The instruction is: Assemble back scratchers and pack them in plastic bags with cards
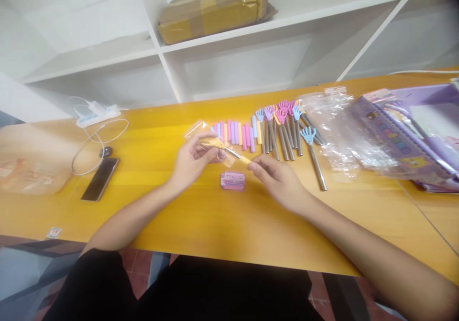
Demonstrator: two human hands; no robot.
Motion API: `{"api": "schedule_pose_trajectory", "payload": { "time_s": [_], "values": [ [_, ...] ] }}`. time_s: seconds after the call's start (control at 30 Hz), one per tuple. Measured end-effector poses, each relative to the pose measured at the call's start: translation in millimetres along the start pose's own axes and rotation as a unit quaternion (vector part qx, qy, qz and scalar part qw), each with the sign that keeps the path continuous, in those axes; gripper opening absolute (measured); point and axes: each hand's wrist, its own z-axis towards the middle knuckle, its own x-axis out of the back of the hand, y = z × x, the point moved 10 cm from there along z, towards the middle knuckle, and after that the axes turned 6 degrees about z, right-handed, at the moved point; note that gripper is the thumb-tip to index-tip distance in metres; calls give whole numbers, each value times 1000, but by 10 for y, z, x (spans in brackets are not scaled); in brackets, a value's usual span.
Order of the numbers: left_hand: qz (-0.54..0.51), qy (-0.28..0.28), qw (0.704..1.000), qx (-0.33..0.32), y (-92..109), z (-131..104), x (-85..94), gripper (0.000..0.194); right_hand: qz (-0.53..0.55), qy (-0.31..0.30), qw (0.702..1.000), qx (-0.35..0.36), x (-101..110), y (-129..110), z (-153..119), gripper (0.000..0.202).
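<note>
Between my two hands is a back scratcher with a yellow hand-shaped head (211, 142) and a metal rod (232, 152). My left hand (191, 161) is closed round the head end. My right hand (278, 177) pinches the yellow handle sleeve (245, 160) at the rod's other end. Below the rod lies a small stack of pink-purple cards (233, 180). Behind my hands stands a row of coloured sleeves (234, 132) in pink, purple, blue and yellow. A clear plastic bag (200, 127) lies partly behind my left hand.
Several back scratchers (283, 130) lie bunched to the right, with a blue-headed one (313, 161) apart. Beyond them are clear bags (339, 130) and a purple box (405, 137). A phone (100, 179), cable (86, 161) and power strip (98, 114) are left; a carton (215, 11) sits on the shelf.
</note>
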Motion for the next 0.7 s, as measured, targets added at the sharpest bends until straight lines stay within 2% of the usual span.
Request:
{"api": "schedule_pose_trajectory", "payload": {
  "time_s": [0.23, 0.47, 0.7],
  "values": [
    [25, -64, 997, 25, -134, -141, -278, 33, 11, -11, 1000, 21, -89, -23, -32, 41],
    [83, -44, 995, -20, -121, -116, -188, 33, 15, -11, 999, 27, -122, 0, -48, 36],
    [222, -86, 970, -54, -75, -265, -407, 31, 46, -30, 998, 37, -234, -65, -120, 31]
  ]
}}
